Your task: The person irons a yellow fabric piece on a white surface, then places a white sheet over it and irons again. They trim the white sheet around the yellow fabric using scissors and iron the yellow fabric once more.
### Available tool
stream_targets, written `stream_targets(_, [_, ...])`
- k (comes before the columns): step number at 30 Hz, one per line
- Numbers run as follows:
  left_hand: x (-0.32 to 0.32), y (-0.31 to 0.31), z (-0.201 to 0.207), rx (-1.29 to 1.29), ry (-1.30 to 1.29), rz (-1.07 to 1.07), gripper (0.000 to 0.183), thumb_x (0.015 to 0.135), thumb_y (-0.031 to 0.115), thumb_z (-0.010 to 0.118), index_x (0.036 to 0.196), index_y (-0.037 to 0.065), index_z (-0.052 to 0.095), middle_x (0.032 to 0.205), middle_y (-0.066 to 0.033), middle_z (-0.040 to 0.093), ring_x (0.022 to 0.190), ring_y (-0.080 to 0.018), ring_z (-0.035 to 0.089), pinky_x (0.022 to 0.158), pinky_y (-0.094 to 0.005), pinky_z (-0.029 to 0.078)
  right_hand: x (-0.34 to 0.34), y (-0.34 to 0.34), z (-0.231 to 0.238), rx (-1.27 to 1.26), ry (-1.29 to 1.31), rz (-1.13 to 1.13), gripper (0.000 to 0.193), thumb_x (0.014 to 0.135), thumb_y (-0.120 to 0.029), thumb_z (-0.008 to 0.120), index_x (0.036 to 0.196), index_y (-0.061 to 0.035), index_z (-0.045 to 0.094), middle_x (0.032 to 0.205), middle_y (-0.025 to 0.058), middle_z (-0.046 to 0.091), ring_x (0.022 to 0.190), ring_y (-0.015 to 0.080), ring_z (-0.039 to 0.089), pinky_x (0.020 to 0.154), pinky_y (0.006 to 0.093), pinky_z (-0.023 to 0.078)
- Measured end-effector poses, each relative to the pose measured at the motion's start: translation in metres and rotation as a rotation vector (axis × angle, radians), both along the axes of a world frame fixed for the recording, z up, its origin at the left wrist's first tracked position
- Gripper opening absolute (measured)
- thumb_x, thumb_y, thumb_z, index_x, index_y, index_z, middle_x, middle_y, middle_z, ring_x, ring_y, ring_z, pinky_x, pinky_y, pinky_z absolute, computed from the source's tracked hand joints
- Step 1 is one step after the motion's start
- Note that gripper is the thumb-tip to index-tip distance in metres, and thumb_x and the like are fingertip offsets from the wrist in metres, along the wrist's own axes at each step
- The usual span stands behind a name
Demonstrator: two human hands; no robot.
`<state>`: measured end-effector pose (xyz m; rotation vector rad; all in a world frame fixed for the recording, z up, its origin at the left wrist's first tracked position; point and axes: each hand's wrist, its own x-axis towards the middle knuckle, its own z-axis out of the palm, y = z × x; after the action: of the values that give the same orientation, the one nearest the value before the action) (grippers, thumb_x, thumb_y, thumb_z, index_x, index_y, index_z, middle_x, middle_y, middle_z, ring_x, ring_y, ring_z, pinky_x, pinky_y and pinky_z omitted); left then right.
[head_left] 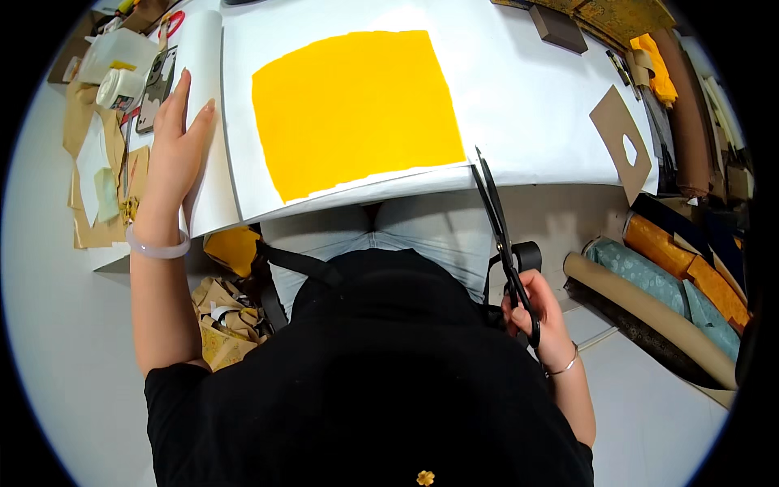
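My left hand [175,142] lies with its fingers stretched out on a white paper roll [209,174] at the left of the table. From that roll, white paper [531,114] spreads to the right across the tabletop. A yellow sheet [357,114] with uneven edges lies flat on it, close to the near edge. In my right hand [545,316] are long black scissors [501,227], fingers at the handles. Their blades point away from me, slightly parted at the tips, beside the yellow sheet's near right corner.
Left of the roll are a phone [157,91], a white jar [122,89] and paper scraps [99,174]. A brown card with a hole [621,142] and a dark box [558,29] lie to the right. Fabric rolls [649,316] lean at the lower right; a scrap bin [227,329] stands below left.
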<state>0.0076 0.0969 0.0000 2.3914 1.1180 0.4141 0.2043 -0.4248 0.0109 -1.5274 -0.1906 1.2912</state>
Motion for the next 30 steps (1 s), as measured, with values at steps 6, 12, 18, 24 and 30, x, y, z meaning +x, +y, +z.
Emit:
stream_targets(6, [-0.011,0.015,-0.02,0.066,-0.113,-0.052,0.071,0.108,0.037,0.065,0.17,0.014,0.038,0.163,-0.0264,0.048,0.153,-0.0375,0.044,0.126,-0.0414,0.035,-0.014,0.022,-0.001,0.032,-0.006,0.124,0.039,0.098,-0.021,0.079,0.119,-0.0063,0.049,0.091,0.0032,0.061,0.069,0.0102,0.057,0.061,0.0253,0.048])
stream_targets(12, [0.0,-0.01,-0.023,0.077,-0.09,0.005,0.078,0.104,0.041,0.068,0.169,0.01,0.037,0.161,-0.0359,0.043,0.151,-0.0483,0.042,0.126,-0.0462,0.036,-0.033,0.063,-0.01,0.077,0.034,0.249,0.039,0.099,-0.022,0.079,0.119,-0.0066,0.05,0.09,0.0024,0.06,0.073,0.0104,0.057,0.061,0.0258,0.049])
stream_targets(18, [0.009,-0.031,-0.011,0.042,-0.042,0.025,0.086,0.102,0.051,0.068,0.169,0.009,0.036,0.158,-0.0443,0.04,0.152,-0.0577,0.038,0.124,-0.049,0.039,-0.054,0.086,-0.008,0.055,0.069,0.304,0.036,0.1,-0.023,0.078,0.117,-0.0066,0.051,0.088,0.0022,0.059,0.072,0.0106,0.058,0.061,0.0258,0.05])
stream_targets(24, [0.004,-0.04,0.002,0.055,-0.041,-0.039,0.083,0.104,0.037,0.065,0.165,-0.007,0.03,0.145,-0.0497,0.046,0.136,-0.0624,0.047,0.119,-0.0552,0.043,-0.069,0.1,-0.003,0.047,0.042,0.298,0.032,0.102,-0.025,0.075,0.113,-0.0067,0.052,0.083,0.0019,0.059,0.065,0.0109,0.058,0.058,0.0261,0.049])
stream_targets(30, [0.005,-0.033,-0.011,0.093,-0.06,-0.033,0.082,0.104,0.036,0.066,0.163,-0.008,0.032,0.141,-0.0495,0.049,0.136,-0.0624,0.048,0.119,-0.0545,0.044,-0.081,0.108,-0.005,0.04,-0.015,0.278,0.032,0.104,-0.027,0.075,0.112,-0.0068,0.052,0.08,0.0024,0.059,0.06,0.0106,0.057,0.054,0.0262,0.047])
